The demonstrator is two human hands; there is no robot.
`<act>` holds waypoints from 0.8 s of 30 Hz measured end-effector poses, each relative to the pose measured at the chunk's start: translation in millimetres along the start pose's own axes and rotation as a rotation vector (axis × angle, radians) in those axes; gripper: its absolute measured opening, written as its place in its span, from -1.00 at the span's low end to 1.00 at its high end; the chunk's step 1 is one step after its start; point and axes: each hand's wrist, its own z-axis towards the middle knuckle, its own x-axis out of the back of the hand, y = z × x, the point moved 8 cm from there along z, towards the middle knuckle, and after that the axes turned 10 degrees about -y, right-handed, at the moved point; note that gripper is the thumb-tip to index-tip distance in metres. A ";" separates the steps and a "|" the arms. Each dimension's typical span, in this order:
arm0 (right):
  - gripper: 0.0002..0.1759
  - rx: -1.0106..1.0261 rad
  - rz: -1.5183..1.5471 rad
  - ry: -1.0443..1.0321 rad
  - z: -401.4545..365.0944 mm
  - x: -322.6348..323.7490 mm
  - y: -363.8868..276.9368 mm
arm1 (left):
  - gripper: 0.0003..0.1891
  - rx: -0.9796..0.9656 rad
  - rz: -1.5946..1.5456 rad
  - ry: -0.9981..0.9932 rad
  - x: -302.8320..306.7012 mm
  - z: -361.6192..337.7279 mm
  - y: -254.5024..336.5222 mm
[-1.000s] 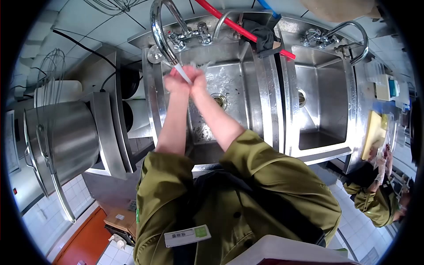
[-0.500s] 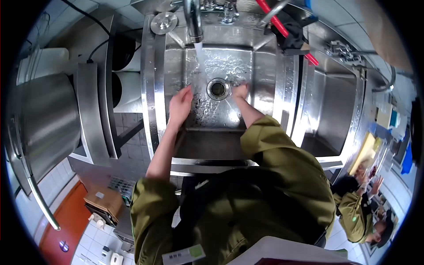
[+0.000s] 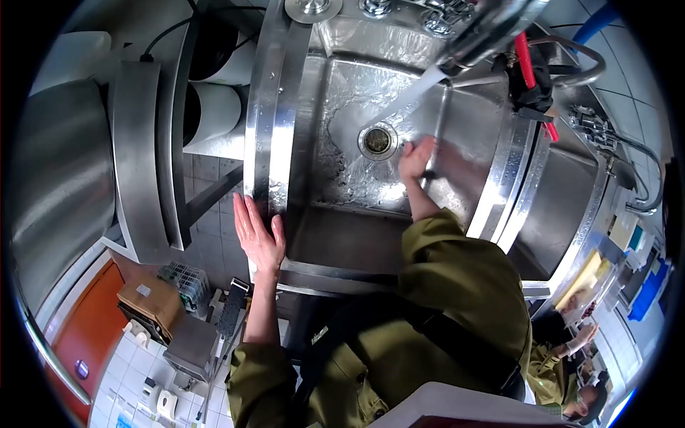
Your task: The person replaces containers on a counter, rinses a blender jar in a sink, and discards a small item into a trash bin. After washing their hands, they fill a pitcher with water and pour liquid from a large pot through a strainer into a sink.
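My left hand is at the front left corner of the steel sink, over its rim. Its fingers are stretched out and the thumb stands apart; nothing is held. Inside the basin, my right hand is just right of the drain, bare and with its fingers loosely extended. Water runs from the faucet at the upper right and falls beside the drain. Both hands look wet.
A second basin adjoins on the right. Red-handled tool and metal taps stand along the back. At left are white cylindrical containers and a cardboard box. Another person works at far right.
My left hand has moved out of the basin to the left rim, fingers spreading. My right hand stays near the drain and has opened. The view has turned, shifting the faucet rightward.
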 end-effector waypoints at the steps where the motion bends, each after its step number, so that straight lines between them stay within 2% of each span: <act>1: -0.31 -0.082 -0.070 0.093 -3.1 6.7 11.2 | -0.39 -0.002 -0.009 0.009 0.2 0.8 -0.9; 2: -0.29 -0.021 -0.072 0.063 -6.6 -7.6 7.4 | -0.39 -0.003 -0.021 0.018 0.1 1.0 -0.5; 3: -0.32 -0.059 -0.046 0.085 -7.0 -15.6 -3.1 | -0.40 -0.003 -0.031 0.029 -0.5 0.6 -0.8; 5: -0.37 0.102 0.246 -0.153 -7.0 -29.5 -48.3 | -0.40 -0.002 -0.045 0.027 -2.6 0.3 -4.1; 7: -0.43 0.406 0.090 -0.317 -26.4 -20.5 -104.9 | -0.40 0.014 -0.061 0.018 -1.3 0.6 -4.7; 8: -0.50 0.626 -0.096 -0.380 -52.9 -15.3 -132.8 | -0.39 0.017 -0.067 0.025 -1.0 1.0 -5.2; 10: -0.60 0.792 -0.074 -0.829 -104.9 -58.5 -153.3 | -0.40 0.017 -0.061 0.028 -1.6 2.0 -5.0; 11: -0.61 1.186 -0.015 -0.672 -136.5 -40.8 -173.4 | -0.40 0.016 -0.057 0.025 -2.7 1.3 -6.0; 13: -0.65 1.728 -0.004 -0.636 -195.8 -89.5 -166.9 | -0.40 0.035 -0.063 0.001 -2.7 1.9 -5.9; 16: -0.67 1.829 -0.101 -0.739 -189.4 -119.5 -181.5 | -0.40 0.043 -0.069 0.003 -5.1 2.3 -7.1; 18: -0.69 1.752 -0.423 -0.324 -155.1 -129.9 -177.3 | -0.40 0.031 -0.080 0.011 -4.4 0.9 -8.1; 19: -0.74 1.559 -0.224 -0.585 -119.3 -106.2 -184.1 | -0.39 0.034 -0.083 0.013 -4.5 -0.2 -8.2; 20: -0.74 1.133 -0.160 -0.938 -75.0 -114.5 -175.6 | -0.39 0.037 -0.089 0.014 -5.1 -0.5 -8.1; 21: -0.77 1.021 -0.033 -0.742 -46.1 -98.4 -159.1 | -0.38 0.039 -0.094 0.017 -4.9 -0.2 -8.1; 23: -0.80 1.361 -0.366 -0.385 -71.8 -50.8 -160.7 | -0.39 0.025 -0.097 0.035 -3.4 -0.2 -7.2; 24: -0.81 1.288 -0.305 -0.596 -102.0 -74.8 -150.0 | -0.39 0.023 -0.083 0.037 -3.0 -1.2 -7.9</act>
